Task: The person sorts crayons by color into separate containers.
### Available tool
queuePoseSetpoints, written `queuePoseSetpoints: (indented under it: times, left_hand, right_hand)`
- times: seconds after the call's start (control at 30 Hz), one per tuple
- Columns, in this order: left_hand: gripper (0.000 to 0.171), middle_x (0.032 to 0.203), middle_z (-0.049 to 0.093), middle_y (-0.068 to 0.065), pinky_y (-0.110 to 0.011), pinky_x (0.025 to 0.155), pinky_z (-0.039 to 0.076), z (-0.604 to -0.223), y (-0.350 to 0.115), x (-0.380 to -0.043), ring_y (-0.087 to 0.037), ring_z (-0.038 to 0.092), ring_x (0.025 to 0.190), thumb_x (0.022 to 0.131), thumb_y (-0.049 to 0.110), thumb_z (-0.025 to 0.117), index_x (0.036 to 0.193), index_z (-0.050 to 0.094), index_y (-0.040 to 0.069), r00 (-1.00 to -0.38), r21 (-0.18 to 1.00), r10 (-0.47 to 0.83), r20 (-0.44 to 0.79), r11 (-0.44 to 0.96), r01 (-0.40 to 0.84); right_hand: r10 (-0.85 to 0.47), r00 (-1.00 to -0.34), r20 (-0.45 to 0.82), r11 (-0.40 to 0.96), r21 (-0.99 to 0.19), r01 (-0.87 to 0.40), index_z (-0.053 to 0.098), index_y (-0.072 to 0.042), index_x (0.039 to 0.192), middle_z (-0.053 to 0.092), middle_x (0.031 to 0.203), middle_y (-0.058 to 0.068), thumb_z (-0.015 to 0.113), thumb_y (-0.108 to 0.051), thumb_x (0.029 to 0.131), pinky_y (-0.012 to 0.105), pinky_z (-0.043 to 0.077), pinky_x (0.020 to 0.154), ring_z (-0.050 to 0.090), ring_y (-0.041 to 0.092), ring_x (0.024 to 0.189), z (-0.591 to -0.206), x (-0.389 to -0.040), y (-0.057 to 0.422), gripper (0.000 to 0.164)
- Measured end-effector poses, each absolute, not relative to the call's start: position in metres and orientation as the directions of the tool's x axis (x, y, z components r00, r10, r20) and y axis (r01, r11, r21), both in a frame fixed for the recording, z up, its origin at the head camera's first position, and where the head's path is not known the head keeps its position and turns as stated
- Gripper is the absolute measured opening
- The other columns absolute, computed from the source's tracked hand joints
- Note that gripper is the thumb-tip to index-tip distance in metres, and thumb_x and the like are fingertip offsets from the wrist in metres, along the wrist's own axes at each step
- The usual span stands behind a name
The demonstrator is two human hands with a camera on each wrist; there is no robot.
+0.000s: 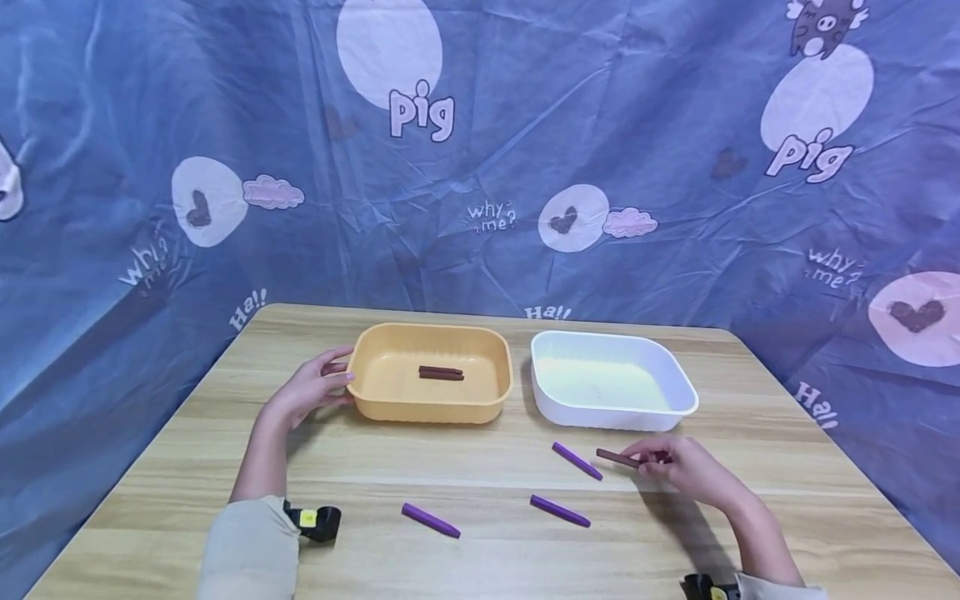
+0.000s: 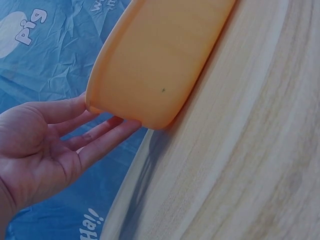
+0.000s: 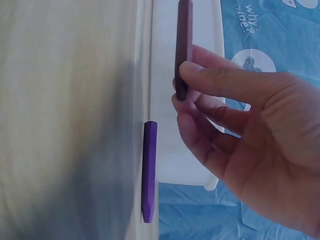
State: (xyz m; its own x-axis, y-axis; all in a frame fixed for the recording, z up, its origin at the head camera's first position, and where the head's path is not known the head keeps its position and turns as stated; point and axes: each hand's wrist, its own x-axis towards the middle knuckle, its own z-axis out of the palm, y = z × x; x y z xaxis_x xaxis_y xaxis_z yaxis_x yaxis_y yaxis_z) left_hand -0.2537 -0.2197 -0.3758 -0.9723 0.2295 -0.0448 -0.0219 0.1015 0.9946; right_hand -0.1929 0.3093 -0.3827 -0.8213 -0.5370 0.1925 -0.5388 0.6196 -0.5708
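My right hand (image 1: pixel 678 464) pinches a brown crayon (image 1: pixel 617 457) between thumb and fingers, above the wood table in front of the white bin (image 1: pixel 615 421). In the right wrist view this brown crayon (image 3: pixel 184 35) points away from the hand. A purple crayon (image 1: pixel 577 461) lies just left of it. At the far left, my left hand (image 1: pixel 309 392) touches the end of the yellow bin (image 1: pixel 429 412) with extended fingers. The left wrist view has these fingers (image 2: pixel 107 140) against the bin's end wall, near its rim. Two brown crayons (image 1: pixel 441 373) lie side by side inside the yellow bin.
Nearer the front of the table (image 1: pixel 352 575) lie two more purple crayons, one at centre left (image 1: pixel 431 520) and one in the middle (image 1: pixel 559 511). The two bins stand side by side with a narrow gap. Behind the table hangs a blue printed cloth (image 1: pixel 420 208).
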Motion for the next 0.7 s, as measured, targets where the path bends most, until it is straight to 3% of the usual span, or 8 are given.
queuePoseSetpoints:
  times: [0.7]
  left_hand:
    - [0.059, 0.137, 0.022, -0.037, -0.046, 0.089, 0.044, -0.376, -0.220, -0.255, -0.049, 0.038, 0.116, 0.093, -0.004, 0.043, 0.142, 0.010, -0.008, -0.972, 0.995, 0.229, -0.052, 0.096, -0.031]
  right_hand:
    - [-0.557, -0.807, 0.195, 0.623, -0.544, -0.562, 0.068, -0.001, 0.097, 0.050, 0.075, -0.008, 0.065, 0.004, 0.080, 0.023, 0.044, 0.055, 0.047, 0.003, 0.069, -0.356, -0.201, 0.296, 0.018]
